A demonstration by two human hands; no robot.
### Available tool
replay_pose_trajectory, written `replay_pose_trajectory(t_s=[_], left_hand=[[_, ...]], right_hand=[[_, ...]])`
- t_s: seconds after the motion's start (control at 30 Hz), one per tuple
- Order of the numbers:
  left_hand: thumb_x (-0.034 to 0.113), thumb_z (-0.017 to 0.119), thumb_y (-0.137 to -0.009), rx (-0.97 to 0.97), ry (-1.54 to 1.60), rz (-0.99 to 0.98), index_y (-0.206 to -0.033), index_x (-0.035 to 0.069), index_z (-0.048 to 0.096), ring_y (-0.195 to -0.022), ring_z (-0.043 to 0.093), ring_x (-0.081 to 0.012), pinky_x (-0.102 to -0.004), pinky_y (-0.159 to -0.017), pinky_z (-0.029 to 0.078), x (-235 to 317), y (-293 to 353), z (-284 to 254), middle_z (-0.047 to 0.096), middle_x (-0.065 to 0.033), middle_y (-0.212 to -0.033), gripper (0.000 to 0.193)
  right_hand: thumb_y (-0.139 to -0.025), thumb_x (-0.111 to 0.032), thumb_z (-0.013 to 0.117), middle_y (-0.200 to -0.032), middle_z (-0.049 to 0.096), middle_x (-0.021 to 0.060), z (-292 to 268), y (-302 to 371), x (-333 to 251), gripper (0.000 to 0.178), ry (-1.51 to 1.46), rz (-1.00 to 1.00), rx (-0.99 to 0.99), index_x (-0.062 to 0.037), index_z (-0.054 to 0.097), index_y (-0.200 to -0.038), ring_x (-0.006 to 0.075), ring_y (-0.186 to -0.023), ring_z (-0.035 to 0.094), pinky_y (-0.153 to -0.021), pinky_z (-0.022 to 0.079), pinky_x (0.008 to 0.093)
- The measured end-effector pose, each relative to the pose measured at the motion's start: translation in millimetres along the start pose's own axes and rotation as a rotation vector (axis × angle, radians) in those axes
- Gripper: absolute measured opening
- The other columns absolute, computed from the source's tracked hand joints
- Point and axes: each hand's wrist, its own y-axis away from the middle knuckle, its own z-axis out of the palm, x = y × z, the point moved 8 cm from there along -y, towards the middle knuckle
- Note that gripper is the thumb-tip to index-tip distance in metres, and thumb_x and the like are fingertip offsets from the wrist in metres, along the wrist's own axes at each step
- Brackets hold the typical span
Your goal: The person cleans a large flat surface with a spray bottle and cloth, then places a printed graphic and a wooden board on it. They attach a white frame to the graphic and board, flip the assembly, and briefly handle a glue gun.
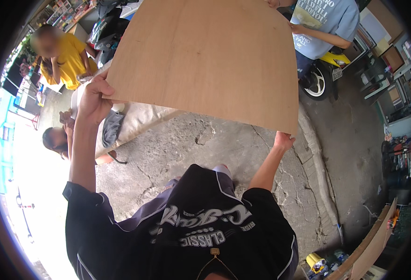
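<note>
Our left hand (95, 95) is clamped on the near left corner of the plywood sheet (205, 60), thumb on top, and our right hand (285, 140) grips the near right corner, its fingers mostly hidden. The sheet is raised before us over the concrete floor (187, 149), and with such small holds on our side, a slipping corner could tip it or drag splinters into our bare skin. Farther out, a co-worker's hand (299, 29) is at the right edge, so uneven pulling between us could twist the sheet.
</note>
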Motion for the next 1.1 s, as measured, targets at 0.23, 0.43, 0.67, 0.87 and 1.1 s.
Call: replay_pose_trajectory(t_s=[0.23, 0.43, 0.67, 0.87, 1.1], left_hand=[[-0.004, 0.046, -0.059, 0.137, 0.107, -0.053, -0.121, -0.009, 0.043, -0.066, 0.057, -0.0106, -0.0209, -0.053, 0.047, -43, -35, -70, 0.058, -0.0087, -0.092, 0.062], [-0.012, 0.046, -0.055, 0.154, 0.189, -0.109, -0.118, -0.009, 0.046, -0.07, 0.06, -0.013, -0.0211, -0.06, 0.05, -108, -26, -143, 0.06, -0.0084, -0.088, 0.063], [-0.015, 0.047, -0.066, 0.622, 0.325, -0.099, -0.096, -0.002, 0.052, -0.062, 0.059, -0.0132, -0.0213, -0.053, 0.049, -183, 4, -159, 0.058, -0.0051, -0.078, 0.033], [-0.013, 0.048, -0.07, 0.799, 0.306, -0.111, -0.092, -0.001, 0.052, -0.065, 0.061, -0.0158, -0.0262, -0.054, 0.051, -239, 27, -180, 0.059, -0.0071, -0.079, 0.026], [-0.009, 0.052, -0.069, 0.906, 0.168, -0.298, -0.094, -0.001, 0.054, -0.07, 0.062, -0.0194, -0.028, -0.059, 0.051, -264, 22, -184, 0.061, -0.0093, -0.081, 0.027]], right_hand=[[-0.095, -0.024, 0.043, -0.091, 0.058, 0.0055, 11, -83, -56, 0.026, 0.589, 0.245, -0.713, -0.0018, 0.055, -0.095, 0.0157, -0.082, 0.056, -0.079, 0.048, 0.0328], [-0.09, -0.015, 0.054, -0.091, 0.058, 0.0062, 1, -70, -49, 0.017, 0.806, 0.111, -0.022, 0.0, 0.055, -0.099, 0.0153, -0.082, 0.055, -0.072, 0.051, 0.0283], [-0.089, -0.018, 0.056, -0.097, 0.059, 0.0066, -7, -93, -78, 0.023, 1.186, 0.098, 0.136, -0.0011, 0.055, -0.103, 0.0163, -0.088, 0.055, -0.08, 0.047, 0.0286], [-0.088, -0.025, 0.057, -0.09, 0.059, 0.003, -6, -99, -76, 0.022, 1.391, 0.215, 0.223, -0.0062, 0.058, -0.1, 0.0147, -0.081, 0.056, -0.071, 0.047, 0.0256], [-0.089, -0.025, 0.055, -0.087, 0.057, 0.002, 18, -127, -64, 0.022, 1.543, 0.181, 0.296, -0.0063, 0.056, -0.099, 0.0143, -0.082, 0.055, -0.072, 0.047, 0.0268]])
